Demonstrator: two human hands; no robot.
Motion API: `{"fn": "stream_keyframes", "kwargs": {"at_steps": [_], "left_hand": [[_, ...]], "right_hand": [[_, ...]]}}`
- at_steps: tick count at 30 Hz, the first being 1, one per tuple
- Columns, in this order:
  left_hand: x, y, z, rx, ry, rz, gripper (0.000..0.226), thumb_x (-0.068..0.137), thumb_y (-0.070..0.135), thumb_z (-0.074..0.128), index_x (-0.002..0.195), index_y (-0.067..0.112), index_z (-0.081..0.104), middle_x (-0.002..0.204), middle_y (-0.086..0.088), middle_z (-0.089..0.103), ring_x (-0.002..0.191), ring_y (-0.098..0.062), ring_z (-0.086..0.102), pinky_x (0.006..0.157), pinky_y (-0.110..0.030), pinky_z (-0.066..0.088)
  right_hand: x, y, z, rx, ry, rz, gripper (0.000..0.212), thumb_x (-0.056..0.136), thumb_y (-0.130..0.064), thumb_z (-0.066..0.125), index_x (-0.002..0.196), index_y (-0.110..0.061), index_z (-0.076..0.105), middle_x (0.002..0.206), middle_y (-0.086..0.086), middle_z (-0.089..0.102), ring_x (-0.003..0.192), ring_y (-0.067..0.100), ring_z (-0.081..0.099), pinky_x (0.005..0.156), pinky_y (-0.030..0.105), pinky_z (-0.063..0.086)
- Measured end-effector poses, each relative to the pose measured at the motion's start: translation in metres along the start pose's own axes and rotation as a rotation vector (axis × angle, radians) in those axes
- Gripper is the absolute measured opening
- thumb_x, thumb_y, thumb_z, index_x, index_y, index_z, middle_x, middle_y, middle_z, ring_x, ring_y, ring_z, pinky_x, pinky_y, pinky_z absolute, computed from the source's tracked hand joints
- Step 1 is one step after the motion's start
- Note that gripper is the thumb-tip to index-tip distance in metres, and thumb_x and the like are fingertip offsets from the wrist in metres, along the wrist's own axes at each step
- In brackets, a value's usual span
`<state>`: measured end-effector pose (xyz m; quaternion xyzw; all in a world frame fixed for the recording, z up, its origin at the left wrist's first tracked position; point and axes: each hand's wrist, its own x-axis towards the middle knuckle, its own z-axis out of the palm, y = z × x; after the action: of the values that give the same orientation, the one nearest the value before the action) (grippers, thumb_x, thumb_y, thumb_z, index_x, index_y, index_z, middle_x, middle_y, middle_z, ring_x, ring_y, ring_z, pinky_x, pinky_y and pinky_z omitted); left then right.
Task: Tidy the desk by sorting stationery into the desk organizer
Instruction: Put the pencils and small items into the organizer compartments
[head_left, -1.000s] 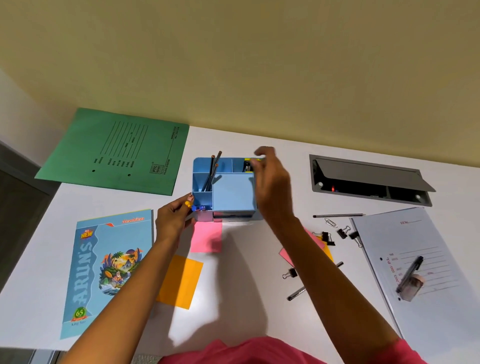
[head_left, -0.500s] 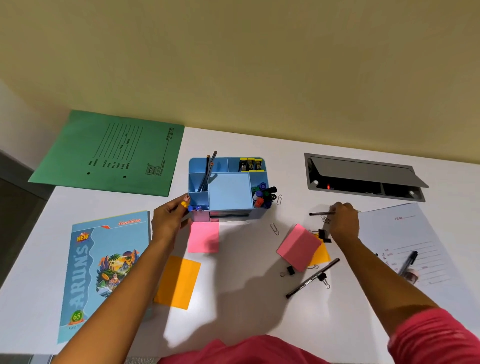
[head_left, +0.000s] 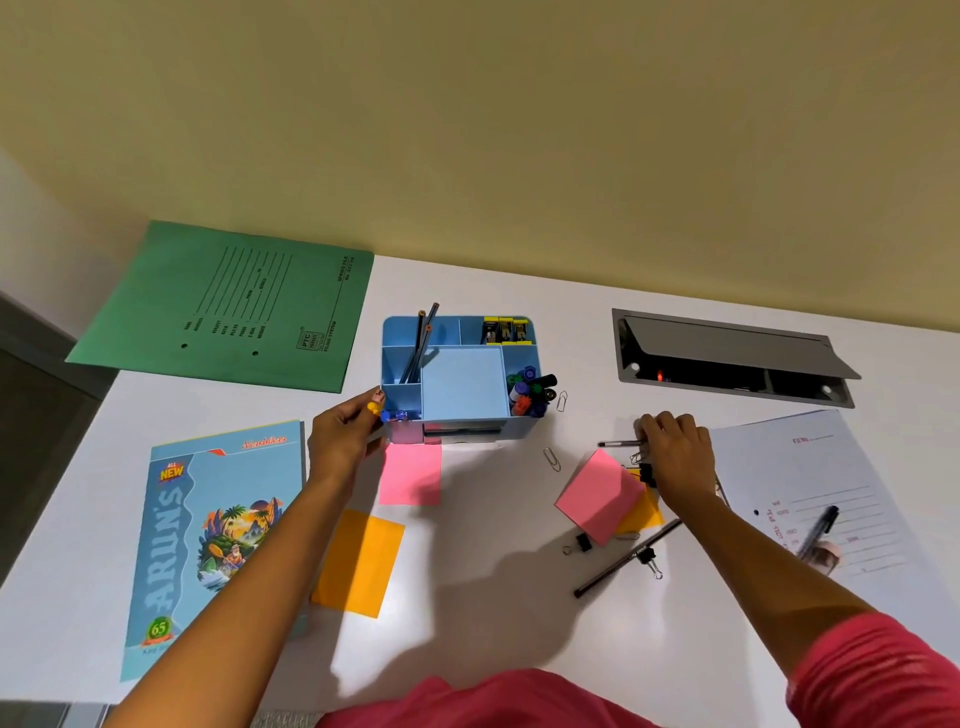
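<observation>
1. Head view: the white desk (head_left: 493, 597) spreads under both my hands. The blue desk organizer (head_left: 462, 384) stands just beyond my left fingertips and well to the left of my right ones.
2. My left hand (head_left: 340, 441) grips the organizer's near left corner, its fingers (head_left: 371, 402) curled narrow against the blue wall.
3. My right hand (head_left: 678, 457) has its fingers (head_left: 654, 423) bent close together, tips down on the end of a black pen (head_left: 618, 443) that sticks out to their left. I cannot tell whether it is off the desk.
4. A pink sticky pad (head_left: 597, 496) lies just nearer me than those fingers, with a black binder clip (head_left: 647, 474) between pad and palm.
5. A second ago my right fingers hovered over the organizer's far right compartment. Half a second ago they had reached the pen, and they sit there now. My left fingers have stayed on the corner.
</observation>
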<state>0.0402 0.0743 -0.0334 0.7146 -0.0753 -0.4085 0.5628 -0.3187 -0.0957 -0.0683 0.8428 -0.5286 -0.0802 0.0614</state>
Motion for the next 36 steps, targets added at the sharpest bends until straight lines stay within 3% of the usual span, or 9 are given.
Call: {"fn": "stream_keyframes", "kwargs": {"at_steps": [3,5,7,12,17,21,30,32,36], "left_hand": [[-0.002,0.001,0.000,0.007,-0.006,0.008,0.037,0.092,0.022,0.059,0.124,0.006,0.060,0.111,-0.010,0.064,0.097,-0.022,0.060,0.079,-0.033,0.052],[-0.002,0.001,0.000,0.012,-0.012,0.018,0.036,0.092,0.021,0.059,0.124,0.005,0.060,0.109,-0.010,0.064,0.096,-0.022,0.061,0.072,-0.030,0.053],[-0.002,0.001,0.000,0.014,-0.010,0.021,0.036,0.092,0.022,0.059,0.124,0.006,0.060,0.107,-0.009,0.064,0.095,-0.023,0.061,0.068,-0.027,0.052],[0.000,0.001,-0.001,0.023,0.008,0.016,0.038,0.090,0.025,0.060,0.124,0.007,0.061,0.107,-0.008,0.065,0.096,-0.022,0.062,0.077,-0.032,0.052],[0.001,0.000,-0.002,0.040,0.005,0.016,0.037,0.091,0.024,0.060,0.123,0.007,0.061,0.105,-0.010,0.065,0.097,-0.023,0.061,0.072,-0.032,0.053],[0.002,0.001,0.001,0.028,0.003,0.018,0.036,0.090,0.024,0.061,0.122,0.007,0.062,0.106,-0.011,0.066,0.095,-0.023,0.062,0.065,-0.028,0.052],[0.006,-0.004,-0.002,0.062,0.036,0.024,0.037,0.089,0.030,0.062,0.120,0.010,0.064,0.102,-0.010,0.067,0.100,-0.027,0.064,0.078,-0.037,0.055],[0.006,-0.003,-0.002,0.063,0.039,0.023,0.036,0.089,0.028,0.062,0.121,0.009,0.064,0.103,-0.010,0.067,0.099,-0.026,0.063,0.080,-0.039,0.055],[0.005,-0.004,-0.002,0.068,0.031,0.034,0.037,0.090,0.030,0.061,0.121,0.010,0.064,0.106,-0.011,0.068,0.099,-0.025,0.064,0.078,-0.037,0.055]], "right_hand": [[0.000,-0.007,-0.008,0.068,0.123,0.012,0.038,0.064,0.003,0.078,0.093,-0.008,0.057,0.083,0.013,0.063,0.077,0.034,0.055,0.067,0.040,0.044],[0.002,-0.017,-0.021,0.130,0.268,0.019,0.020,0.078,0.004,0.055,0.094,-0.006,0.055,0.082,0.013,0.062,0.078,0.035,0.054,0.071,0.039,0.039],[0.011,-0.030,-0.042,0.205,0.428,0.017,0.027,0.081,0.004,0.035,0.095,-0.007,0.055,0.080,0.012,0.060,0.076,0.033,0.054,0.074,0.038,0.032],[0.036,-0.080,-0.117,0.340,0.678,-0.163,0.024,0.085,0.006,0.059,0.101,-0.011,0.059,0.086,0.008,0.061,0.083,0.027,0.052,0.079,0.034,0.030],[0.046,-0.142,-0.171,0.244,0.875,-0.634,0.018,0.085,0.003,0.056,0.096,-0.006,0.067,0.087,0.010,0.066,0.080,0.029,0.060,0.080,0.037,0.034],[0.055,-0.183,-0.174,-0.006,0.865,-0.840,0.030,0.091,0.003,0.041,0.089,-0.014,0.066,0.080,0.004,0.063,0.081,0.026,0.059,0.091,0.039,0.034],[0.068,-0.222,-0.158,-0.313,0.662,-0.947,0.057,0.092,0.010,0.012,0.075,-0.013,0.062,0.069,0.003,0.059,0.106,0.031,0.059,0.112,0.052,0.018],[0.069,-0.225,-0.155,-0.305,0.638,-0.950,0.055,0.091,0.013,0.016,0.074,-0.012,0.062,0.067,0.002,0.059,0.110,0.031,0.058,0.114,0.054,0.013],[0.059,-0.227,-0.149,-0.184,0.663,-0.881,0.028,0.086,0.006,0.046,0.075,-0.014,0.063,0.073,0.001,0.062,0.115,0.028,0.057,0.114,0.055,0.014]]}}
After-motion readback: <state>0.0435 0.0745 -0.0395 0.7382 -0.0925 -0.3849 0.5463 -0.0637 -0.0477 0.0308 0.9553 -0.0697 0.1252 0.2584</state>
